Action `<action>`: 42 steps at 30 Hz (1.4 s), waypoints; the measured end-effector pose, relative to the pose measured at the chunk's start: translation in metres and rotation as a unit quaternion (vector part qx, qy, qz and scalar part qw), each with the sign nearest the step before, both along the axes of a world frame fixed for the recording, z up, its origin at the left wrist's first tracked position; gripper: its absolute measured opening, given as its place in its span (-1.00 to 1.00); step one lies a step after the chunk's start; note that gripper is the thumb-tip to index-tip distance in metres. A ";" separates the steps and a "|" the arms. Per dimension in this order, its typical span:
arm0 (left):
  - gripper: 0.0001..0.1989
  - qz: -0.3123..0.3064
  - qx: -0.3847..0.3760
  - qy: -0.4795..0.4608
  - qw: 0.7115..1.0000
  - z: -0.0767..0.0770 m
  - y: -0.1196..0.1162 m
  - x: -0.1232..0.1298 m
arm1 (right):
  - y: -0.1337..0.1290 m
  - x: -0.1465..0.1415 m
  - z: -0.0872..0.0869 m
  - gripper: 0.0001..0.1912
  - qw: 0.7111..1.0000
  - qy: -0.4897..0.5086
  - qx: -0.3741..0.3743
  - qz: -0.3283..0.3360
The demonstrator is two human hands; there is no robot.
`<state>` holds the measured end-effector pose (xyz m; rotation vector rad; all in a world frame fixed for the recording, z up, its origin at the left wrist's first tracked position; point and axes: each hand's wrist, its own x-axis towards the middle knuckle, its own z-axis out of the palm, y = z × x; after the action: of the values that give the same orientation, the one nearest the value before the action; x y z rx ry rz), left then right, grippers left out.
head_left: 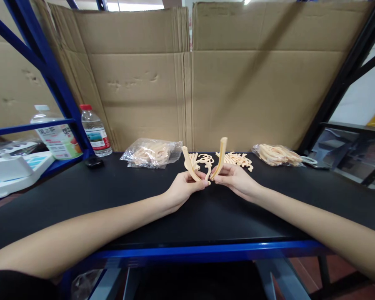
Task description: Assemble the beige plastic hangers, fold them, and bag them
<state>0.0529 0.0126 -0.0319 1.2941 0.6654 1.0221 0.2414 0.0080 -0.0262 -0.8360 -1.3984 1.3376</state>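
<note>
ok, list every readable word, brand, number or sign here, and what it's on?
"果之茶": probable reading, large characters on the white-capped bottle; its finer print is too small to read.
Red-capped bottle: print too small and blurred to read.
Held pale strips, cardboard: no text I can make out.

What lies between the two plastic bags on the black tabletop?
In the head view, a cluster of small beige pieces lies there, with a second cluster just to its right.
</note>
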 end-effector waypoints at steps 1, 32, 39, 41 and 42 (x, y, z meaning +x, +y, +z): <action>-0.73 -0.002 0.010 0.004 1.000 -0.001 0.000 0.000 | 0.000 0.000 0.000 -0.71 1.000 -0.010 0.009 0.003; -0.80 0.089 0.029 -0.003 0.996 -0.002 -0.011 0.003 | -0.012 -0.012 -0.002 -0.83 0.985 -0.107 0.134 -0.027; -0.74 0.086 -0.007 0.000 0.996 0.004 -0.008 0.002 | -0.004 -0.012 -0.003 -0.73 0.993 -0.065 0.064 -0.069; -0.73 0.092 -0.015 -0.002 0.996 0.007 -0.004 -0.002 | 0.003 -0.005 0.000 -0.70 0.996 -0.022 0.048 -0.077; -0.74 0.092 -0.020 -0.003 0.996 0.009 -0.001 -0.004 | 0.007 0.001 0.001 -0.70 0.996 0.003 0.041 -0.077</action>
<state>0.0490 0.0113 -0.0233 1.2105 0.8080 1.1561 0.2428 0.0148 -0.0248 -0.8657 -1.3464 1.1582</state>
